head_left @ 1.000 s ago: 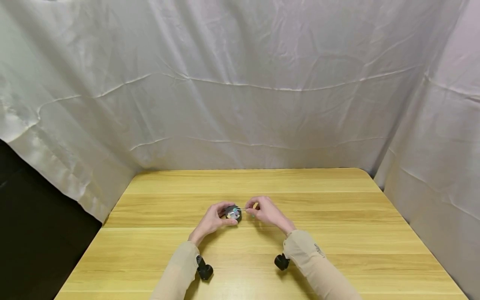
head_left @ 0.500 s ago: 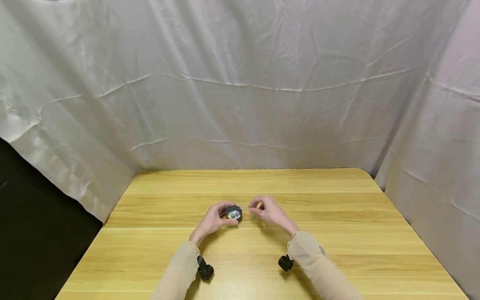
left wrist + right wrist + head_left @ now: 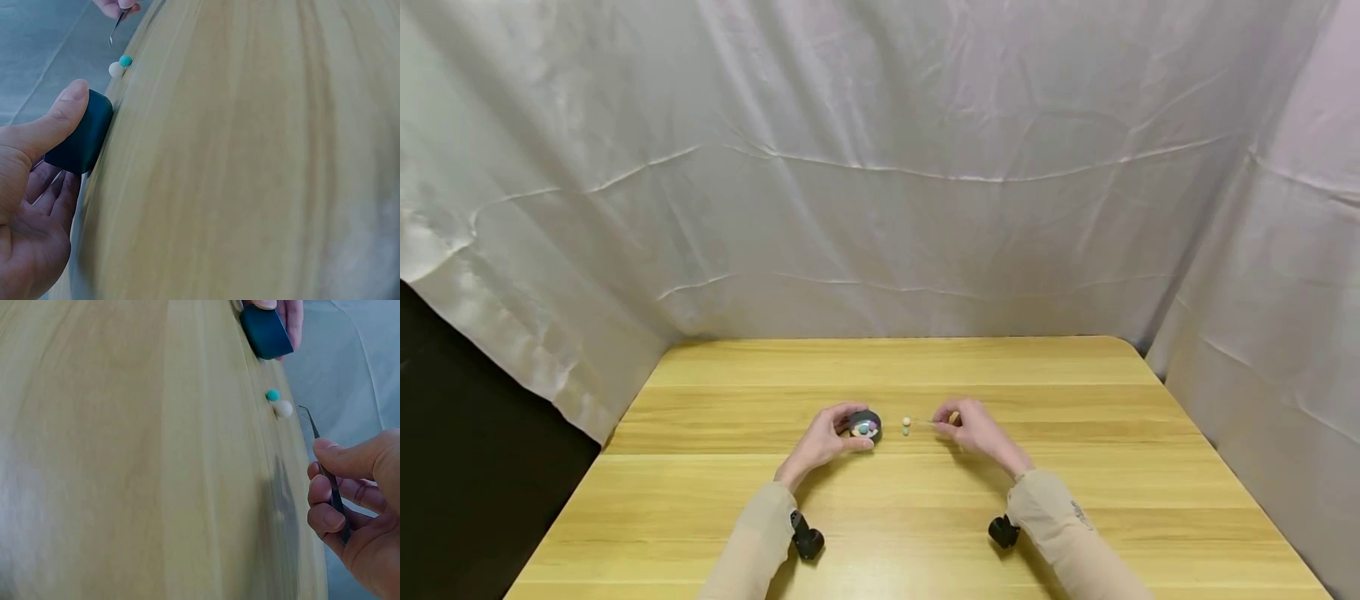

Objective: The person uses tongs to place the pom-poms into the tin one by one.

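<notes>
My left hand [image 3: 822,440] holds a small dark round cup [image 3: 84,140] on the table, thumb on the near side and fingers around the far side. Inside it, purple, teal and pale yellow balls [image 3: 865,428] show in the head view. Between thumb and fingers, my right hand [image 3: 977,432] pinches dark tweezers [image 3: 315,428] with a bent tip. The tips point left and have nothing between them. A white ball [image 3: 283,409] and a smaller teal ball [image 3: 272,395] lie close together on the table, between the cup and the tweezers' tips.
The wooden table [image 3: 880,517] has a rounded far right corner. Grey cloth [image 3: 880,208] hangs behind it and along both sides. A black camera [image 3: 808,537] sits at the left wrist, and another camera [image 3: 1003,531] at the right.
The right hand has drawn the tweezers rightward from over the cup, past the loose balls. A teal ball seen at the tips one second ago is now in the cup. The left hand stays put.
</notes>
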A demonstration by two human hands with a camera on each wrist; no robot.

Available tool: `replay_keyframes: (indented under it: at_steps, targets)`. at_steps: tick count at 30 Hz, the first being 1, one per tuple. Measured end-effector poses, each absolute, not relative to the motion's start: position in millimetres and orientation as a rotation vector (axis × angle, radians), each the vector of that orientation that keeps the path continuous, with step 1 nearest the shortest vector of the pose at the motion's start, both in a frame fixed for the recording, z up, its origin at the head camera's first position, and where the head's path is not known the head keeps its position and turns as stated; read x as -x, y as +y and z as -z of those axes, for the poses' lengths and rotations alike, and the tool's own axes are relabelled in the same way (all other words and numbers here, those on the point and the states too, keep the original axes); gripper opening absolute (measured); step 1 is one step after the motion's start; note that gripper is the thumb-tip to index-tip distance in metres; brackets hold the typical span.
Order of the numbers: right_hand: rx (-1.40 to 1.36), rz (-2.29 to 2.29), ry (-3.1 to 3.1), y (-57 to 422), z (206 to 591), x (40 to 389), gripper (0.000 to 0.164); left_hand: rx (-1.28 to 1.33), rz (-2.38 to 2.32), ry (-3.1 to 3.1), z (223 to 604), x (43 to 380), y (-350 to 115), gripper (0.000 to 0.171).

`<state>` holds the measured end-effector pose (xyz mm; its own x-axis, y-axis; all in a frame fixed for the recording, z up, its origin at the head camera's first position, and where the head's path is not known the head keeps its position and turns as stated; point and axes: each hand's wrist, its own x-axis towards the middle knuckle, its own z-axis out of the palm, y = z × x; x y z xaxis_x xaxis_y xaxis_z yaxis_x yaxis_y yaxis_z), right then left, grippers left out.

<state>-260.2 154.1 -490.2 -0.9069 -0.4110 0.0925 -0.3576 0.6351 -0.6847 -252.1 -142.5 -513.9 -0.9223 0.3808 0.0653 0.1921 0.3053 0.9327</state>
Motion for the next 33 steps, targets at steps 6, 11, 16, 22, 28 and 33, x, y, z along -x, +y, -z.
replay_keyframes:
  at_steps: [6, 11, 16, 22, 28, 33]
  targets:
    - [0.697, 1.117, 2.743, 147, 492, 260, 0.007, -0.527, -1.678, 2.403, 514, 251, -142, 0.059]
    - [0.715, 1.114, 2.742, 145, 494, 261, 0.006, -0.531, -1.682, 2.399, 514, 251, -142, 0.060]
    - [0.689, 1.110, 2.740, 144, 495, 262, 0.005, -0.537, -1.680, 2.401, 515, 252, -142, 0.060]
    - [0.681, 1.128, 2.714, 143, 496, 262, 0.004, -0.532, -1.672, 2.408, 512, 250, -142, 0.060]
    - [0.686, 1.128, 2.709, 141, 494, 261, 0.005, -0.520, -1.674, 2.409, 512, 250, -142, 0.060]
    - [0.680, 1.130, 2.695, 140, 492, 261, 0.006, -0.528, -1.676, 2.405, 512, 250, -142, 0.061]
